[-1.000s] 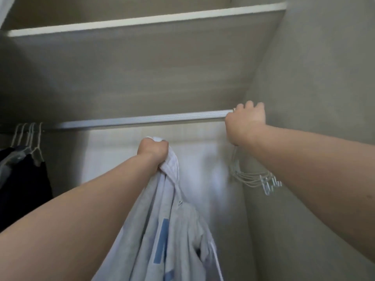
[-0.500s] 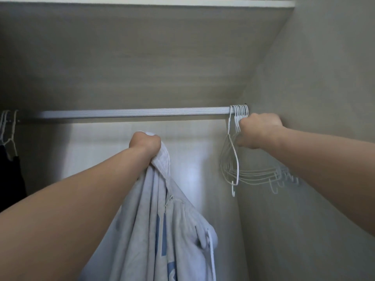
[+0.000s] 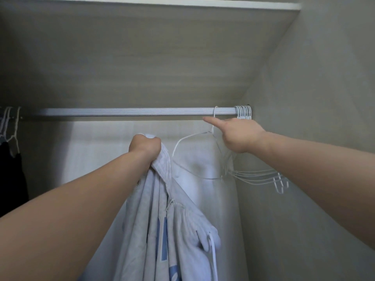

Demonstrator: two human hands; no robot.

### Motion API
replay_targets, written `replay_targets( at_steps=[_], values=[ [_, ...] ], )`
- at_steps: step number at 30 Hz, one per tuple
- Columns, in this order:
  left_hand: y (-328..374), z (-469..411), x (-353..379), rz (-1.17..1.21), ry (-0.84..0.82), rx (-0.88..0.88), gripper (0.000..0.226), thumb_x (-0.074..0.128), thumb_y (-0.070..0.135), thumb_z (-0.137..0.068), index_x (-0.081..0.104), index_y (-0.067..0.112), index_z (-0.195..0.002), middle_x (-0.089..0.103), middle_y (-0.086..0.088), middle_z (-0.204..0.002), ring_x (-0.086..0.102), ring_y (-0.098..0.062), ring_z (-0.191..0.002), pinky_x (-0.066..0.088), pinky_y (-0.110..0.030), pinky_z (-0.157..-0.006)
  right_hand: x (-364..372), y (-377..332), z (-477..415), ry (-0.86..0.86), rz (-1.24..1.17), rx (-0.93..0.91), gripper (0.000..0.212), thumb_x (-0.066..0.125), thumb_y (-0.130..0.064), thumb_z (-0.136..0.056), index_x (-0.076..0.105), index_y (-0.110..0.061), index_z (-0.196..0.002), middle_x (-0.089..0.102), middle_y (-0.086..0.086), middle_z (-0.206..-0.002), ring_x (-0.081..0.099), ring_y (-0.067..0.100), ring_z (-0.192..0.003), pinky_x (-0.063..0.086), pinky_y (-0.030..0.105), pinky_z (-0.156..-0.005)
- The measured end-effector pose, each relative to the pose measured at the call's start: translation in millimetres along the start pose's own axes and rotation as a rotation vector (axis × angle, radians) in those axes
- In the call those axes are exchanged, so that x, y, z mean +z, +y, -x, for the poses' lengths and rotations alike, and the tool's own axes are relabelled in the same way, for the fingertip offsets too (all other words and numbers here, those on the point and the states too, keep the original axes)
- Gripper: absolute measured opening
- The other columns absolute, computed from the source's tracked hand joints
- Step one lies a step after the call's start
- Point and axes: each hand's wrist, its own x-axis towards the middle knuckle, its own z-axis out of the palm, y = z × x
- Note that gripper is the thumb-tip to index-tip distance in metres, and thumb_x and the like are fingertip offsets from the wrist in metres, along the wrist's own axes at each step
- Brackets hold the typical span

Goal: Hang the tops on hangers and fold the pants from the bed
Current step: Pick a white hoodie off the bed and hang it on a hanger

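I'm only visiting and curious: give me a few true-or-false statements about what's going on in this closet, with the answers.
1. The left hand grips a pale top. True.
2. The top is already on a hanger. False: it hangs only from the left hand, below the rail.
3. All the white hangers at the right sit in one bunch. False: one hanger hangs apart, left of the bunch.
4. The right hand has its forefinger stretched out by that lone hanger. True.
5. Dark clothes hang at the rail's left end. True.
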Motion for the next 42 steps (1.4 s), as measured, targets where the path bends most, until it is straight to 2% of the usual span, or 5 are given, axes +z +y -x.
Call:
replay_targets(
  at_steps=[8, 15, 26, 32, 42],
  values=[
    [-1, 8, -18, 0.011, 0.001, 0.005, 0.022, 0.061, 0.023, -0.094, 0.052, 0.008, -0.105, 0.063, -0.014, -0.108, 0.063, -0.037, -0.103, 0.053, -0.043, -0.097, -3, -35, -14, -0.268, -0.391, 0.164, 0.051, 0.022, -0.035, -0.099, 0.037, -0.038, -0.147, 0.067, 0.006, -0.089, 0.065, 0.024, -0.055, 0.044, 0.027, -0.056],
    [-1, 17, -29, 0.001, -0.013, -0.005, 0.019, 0.060, 0.023, -0.094, 0.052, 0.009, -0.102, 0.063, -0.012, -0.099, 0.064, -0.035, -0.098, 0.054, -0.040, -0.092, 1, -48, -15, -0.283, -0.561, 0.346, 0.033, 0.042, -0.033, -0.099, 0.056, -0.004, -0.091, 0.065, 0.018, -0.101, 0.069, 0.034, -0.065, 0.059, 0.037, -0.060],
    [-2, 18, -44, 0.039, -0.043, -0.032, 0.032, 0.062, 0.025, -0.092, 0.055, 0.005, -0.115, 0.065, -0.015, -0.105, 0.065, -0.036, -0.098, 0.054, -0.044, -0.093, -7, -25, -11, 0.222, -0.763, 0.511, 0.031, 0.047, -0.006, -0.095, 0.046, -0.007, -0.126, 0.057, 0.019, -0.118, 0.052, 0.031, -0.088, 0.043, 0.032, -0.072],
    [-14, 28, -50, 0.048, -0.055, -0.060, 0.027, 0.063, 0.026, -0.094, 0.053, 0.006, -0.109, 0.063, -0.012, -0.097, 0.063, -0.035, -0.098, 0.053, -0.042, -0.094, -5, -29, 30, 0.230, -1.191, 0.573, 0.022, 0.049, -0.017, -0.100, 0.062, -0.012, -0.083, 0.039, 0.001, -0.041, 0.034, 0.015, -0.031, 0.026, 0.017, -0.038],
    [-17, 90, -70, 0.208, -0.027, -0.046, 0.021, 0.068, 0.026, -0.091, 0.064, 0.006, -0.100, 0.069, -0.013, -0.100, 0.068, -0.033, -0.096, 0.056, -0.046, -0.094, -34, -72, 94, 0.239, -1.675, 0.743, 0.023, 0.049, -0.022, -0.101, 0.046, -0.016, -0.079, 0.028, -0.004, -0.046, 0.022, 0.009, -0.031, 0.017, 0.014, -0.039]
  ],
)
